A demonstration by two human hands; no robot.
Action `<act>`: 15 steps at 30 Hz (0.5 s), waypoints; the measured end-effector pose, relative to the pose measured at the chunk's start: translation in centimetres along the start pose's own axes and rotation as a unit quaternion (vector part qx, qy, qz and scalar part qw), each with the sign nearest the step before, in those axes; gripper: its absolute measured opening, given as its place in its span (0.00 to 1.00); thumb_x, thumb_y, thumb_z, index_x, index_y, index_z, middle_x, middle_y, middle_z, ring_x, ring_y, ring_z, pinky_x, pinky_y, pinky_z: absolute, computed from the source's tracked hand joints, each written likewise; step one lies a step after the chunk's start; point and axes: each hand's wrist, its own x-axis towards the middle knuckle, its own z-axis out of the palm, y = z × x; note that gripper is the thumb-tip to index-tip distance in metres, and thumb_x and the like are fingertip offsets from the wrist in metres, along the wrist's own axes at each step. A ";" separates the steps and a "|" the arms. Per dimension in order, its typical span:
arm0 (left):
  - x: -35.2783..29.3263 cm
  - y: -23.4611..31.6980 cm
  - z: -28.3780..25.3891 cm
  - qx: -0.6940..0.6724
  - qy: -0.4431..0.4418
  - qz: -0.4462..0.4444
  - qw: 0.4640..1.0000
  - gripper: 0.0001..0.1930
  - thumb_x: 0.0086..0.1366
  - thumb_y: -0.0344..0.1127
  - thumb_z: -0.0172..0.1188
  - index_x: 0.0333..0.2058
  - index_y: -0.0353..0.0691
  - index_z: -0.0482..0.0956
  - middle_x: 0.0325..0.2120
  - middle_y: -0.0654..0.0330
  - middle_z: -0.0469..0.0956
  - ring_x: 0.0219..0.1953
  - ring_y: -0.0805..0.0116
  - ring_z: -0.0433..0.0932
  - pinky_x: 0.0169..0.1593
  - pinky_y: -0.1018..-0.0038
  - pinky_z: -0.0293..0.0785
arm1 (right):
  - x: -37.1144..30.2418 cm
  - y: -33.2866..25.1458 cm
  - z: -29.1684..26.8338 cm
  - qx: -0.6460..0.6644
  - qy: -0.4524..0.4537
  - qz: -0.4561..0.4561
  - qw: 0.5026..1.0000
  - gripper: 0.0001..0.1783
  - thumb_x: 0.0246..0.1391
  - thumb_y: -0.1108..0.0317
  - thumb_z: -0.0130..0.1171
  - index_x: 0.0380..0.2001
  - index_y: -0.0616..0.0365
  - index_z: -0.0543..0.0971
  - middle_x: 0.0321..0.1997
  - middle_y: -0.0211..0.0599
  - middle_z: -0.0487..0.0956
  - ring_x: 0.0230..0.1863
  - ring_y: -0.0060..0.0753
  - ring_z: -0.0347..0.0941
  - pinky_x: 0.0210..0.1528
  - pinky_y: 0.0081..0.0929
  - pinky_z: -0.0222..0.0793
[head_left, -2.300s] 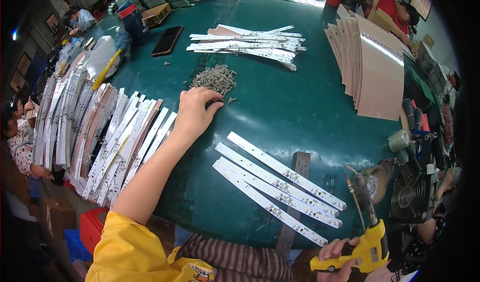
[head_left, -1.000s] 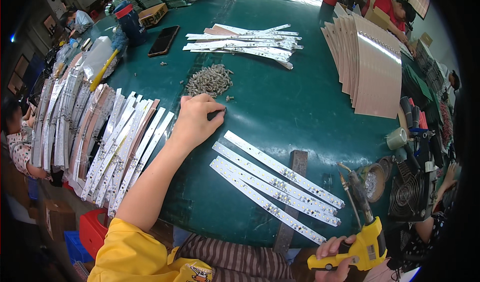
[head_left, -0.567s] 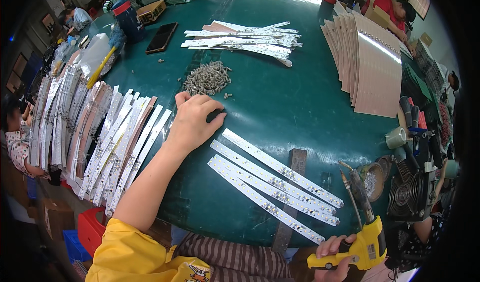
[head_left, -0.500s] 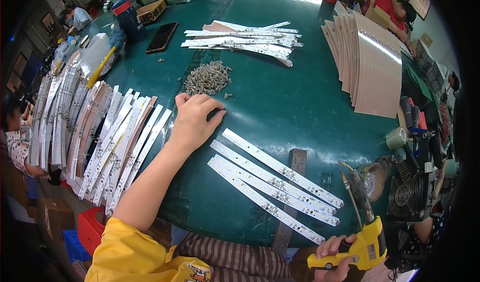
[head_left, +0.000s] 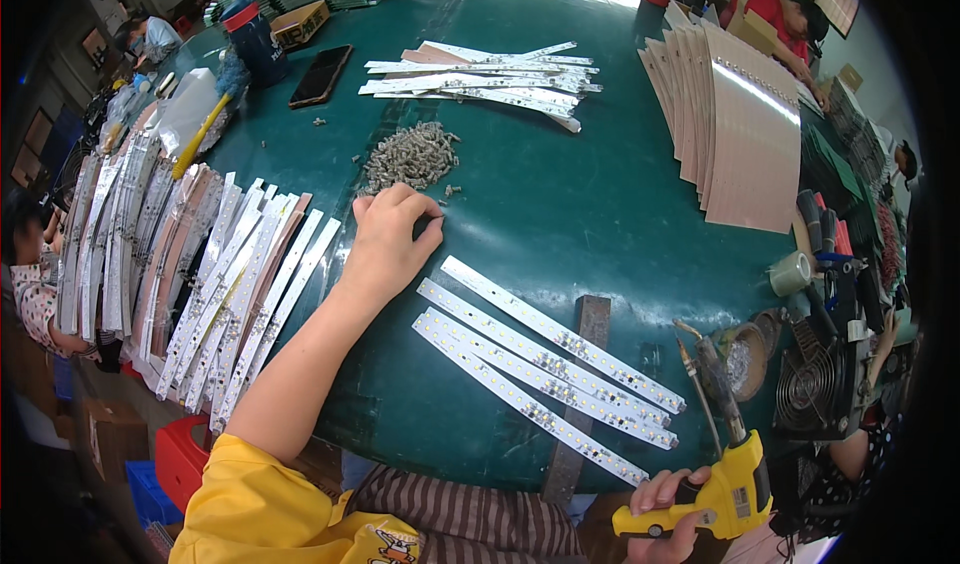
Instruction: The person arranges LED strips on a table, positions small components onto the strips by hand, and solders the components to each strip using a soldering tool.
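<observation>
My left hand [head_left: 393, 236] is at the near edge of a pile of small greyish metal-looking parts [head_left: 410, 154]. Its thumb and index fingertips are pinched close together; what lies between them, if anything, is too small to make out. At the lower right, my right hand [head_left: 668, 496] grips a yellow soldering gun [head_left: 738, 486] with its metal tip and feed tube pointing up and away. Between my hands lie several white LED circuit strips [head_left: 545, 364], slanted side by side, their right ends resting across a dark metal bar [head_left: 592, 326].
More LED strips [head_left: 480, 76] are heaped at the back, and bundles [head_left: 250, 284] lie on the left. A phone [head_left: 320, 74], yellow-handled brush [head_left: 205, 134] and blue jar [head_left: 258, 44] stand farther back. Upright board panels [head_left: 755, 154], a tape roll [head_left: 790, 274] and a fan [head_left: 808, 389] are right.
My left hand has shifted slightly left and toward the pile, its thumb and index fingertips drawing closer together. My right hand and the soldering gun stay almost still.
</observation>
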 end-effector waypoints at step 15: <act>-10.8 13.1 -3.7 -0.201 -0.193 -0.057 0.959 0.08 0.50 0.28 0.69 0.32 0.43 0.83 0.26 0.65 0.82 0.27 0.71 0.77 0.42 0.71 0.60 | -6.4 0.7 -3.3 -0.278 -0.037 0.101 0.954 0.28 0.61 0.65 0.55 0.59 0.67 0.61 0.54 0.48 0.70 0.43 0.30 0.71 0.42 0.24 0.70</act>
